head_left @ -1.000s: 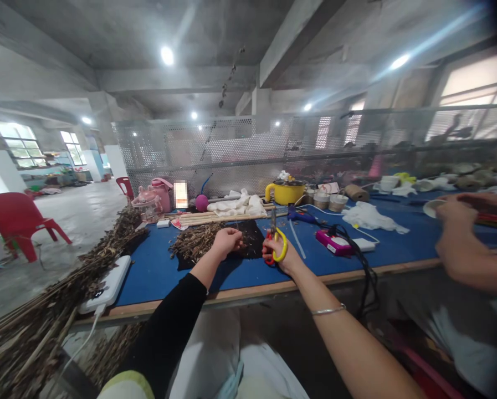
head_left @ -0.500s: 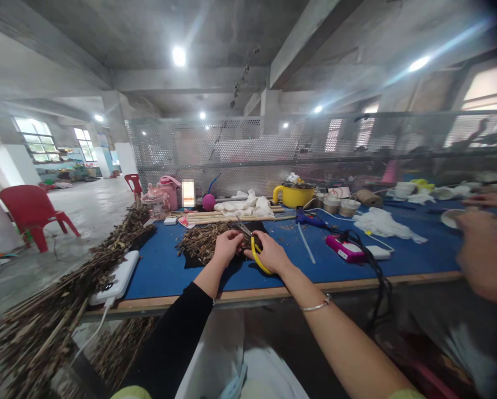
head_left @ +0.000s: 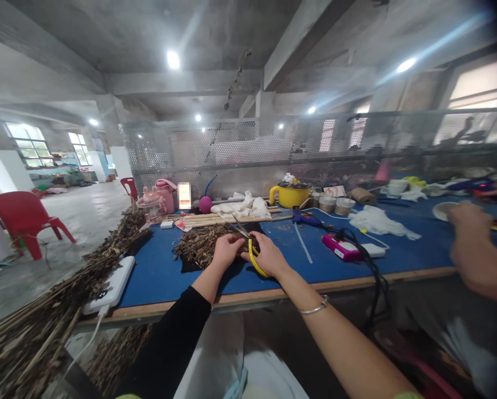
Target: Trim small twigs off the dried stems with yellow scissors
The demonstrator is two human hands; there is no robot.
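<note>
My right hand (head_left: 270,256) is closed around the yellow handles of a pair of scissors (head_left: 254,261), whose metal blades point up and to the left, spread a little apart. Close beside it, my left hand (head_left: 226,249) is pinched at the fingertips near the blades; what it holds, if anything, is too small to make out. A heap of dried brown plant pieces (head_left: 198,244) lies just left of my left hand on a black sheet (head_left: 187,264). Both hands are low over the blue tabletop (head_left: 148,277).
Long dried stalks (head_left: 49,310) hang over the table's left end beside a white power bank (head_left: 113,285). Behind stand sticks (head_left: 202,221), a white cloth (head_left: 248,206) and a yellow pot (head_left: 292,195). A blue glue gun (head_left: 308,219) and magenta box (head_left: 339,247) lie right. A co-worker's hand (head_left: 475,233) works far right.
The view has shifted slightly. My hands stay together in nearly the same place, with the scissors still in the right one. The co-worker's hand at the right has moved.
</note>
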